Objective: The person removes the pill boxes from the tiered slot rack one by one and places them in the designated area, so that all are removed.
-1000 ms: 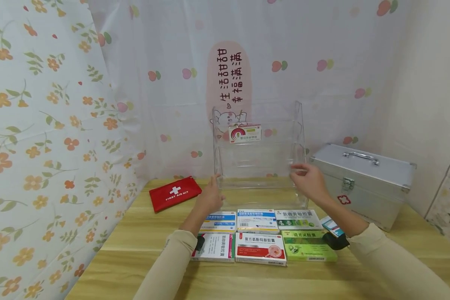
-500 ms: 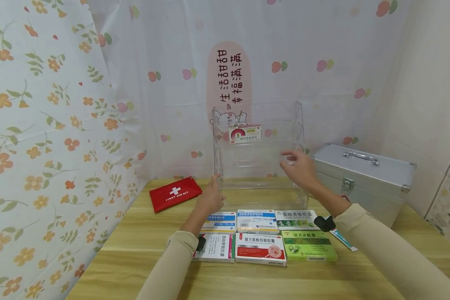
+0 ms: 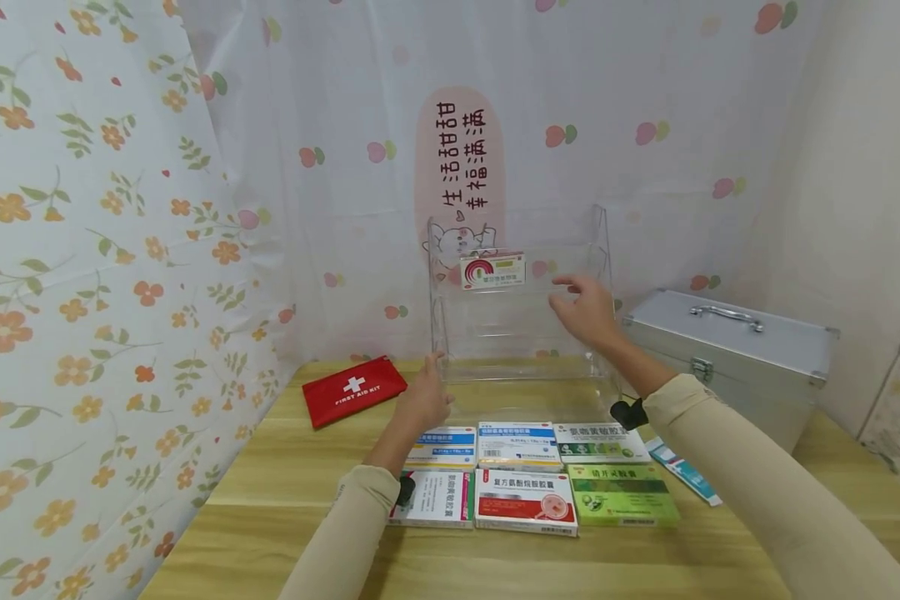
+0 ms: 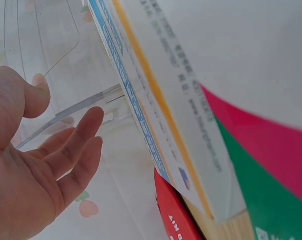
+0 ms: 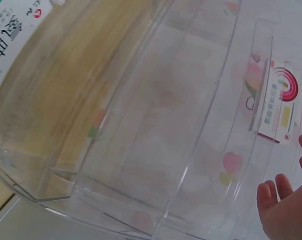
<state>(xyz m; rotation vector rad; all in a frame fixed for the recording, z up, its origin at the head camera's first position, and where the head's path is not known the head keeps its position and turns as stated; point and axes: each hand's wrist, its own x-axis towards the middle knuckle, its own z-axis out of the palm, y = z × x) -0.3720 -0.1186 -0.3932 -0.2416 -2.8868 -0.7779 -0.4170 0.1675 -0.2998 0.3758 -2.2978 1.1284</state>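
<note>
A clear stepped display rack (image 3: 510, 379) stands upright at the back of the table. A white medicine box with a red ring design (image 3: 492, 272) sits on its upper tier. My left hand (image 3: 423, 402) holds the rack's left side panel, thumb on the inner side and fingers (image 4: 78, 145) loosely round the outer. In front of the rack my right hand (image 3: 587, 312) is raised, fingers relaxed and holding nothing. It hovers right of the box on the upper tier, and the right wrist view shows a gap between the fingertips and that box.
Several medicine boxes lie in two rows before the rack, including a green box (image 3: 622, 497) and a red-and-white box (image 3: 525, 502). A blue-and-white box (image 3: 686, 472) lies at their right. A red first aid pouch (image 3: 354, 392) is back left; a silver case (image 3: 727, 350) stands right.
My right hand has let go of the rack's right side and moved up and left, toward the box on the upper tier. The left hand has stayed at the left panel.
</note>
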